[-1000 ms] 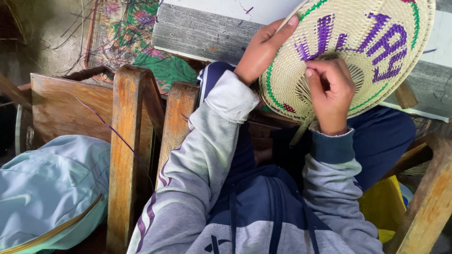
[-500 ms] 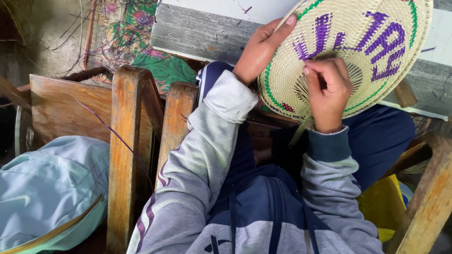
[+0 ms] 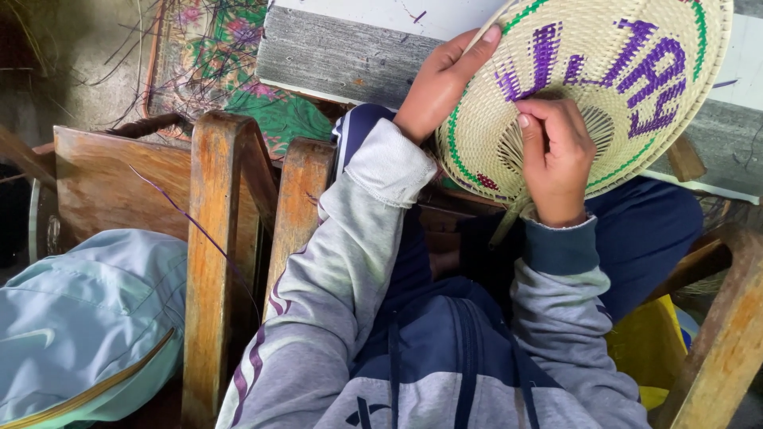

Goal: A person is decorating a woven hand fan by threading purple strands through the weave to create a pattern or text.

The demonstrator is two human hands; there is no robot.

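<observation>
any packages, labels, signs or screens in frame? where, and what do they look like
No packages, signs or screens.
Woven fan: top right, gripped by the left hand at its rim and the right hand near its centre; round, straw-coloured, green ring, purple woven lettering.
Cap: bottom left, pale blue, small tone-on-tone logo.

The right hand (image 3: 556,163) has slid a little toward the middle of the woven fan (image 3: 604,87), its fingers (image 3: 531,127) now curled tighter against the purple pattern than a second ago. The left hand (image 3: 441,83) has stretched its forefinger further up the fan's rim.
</observation>
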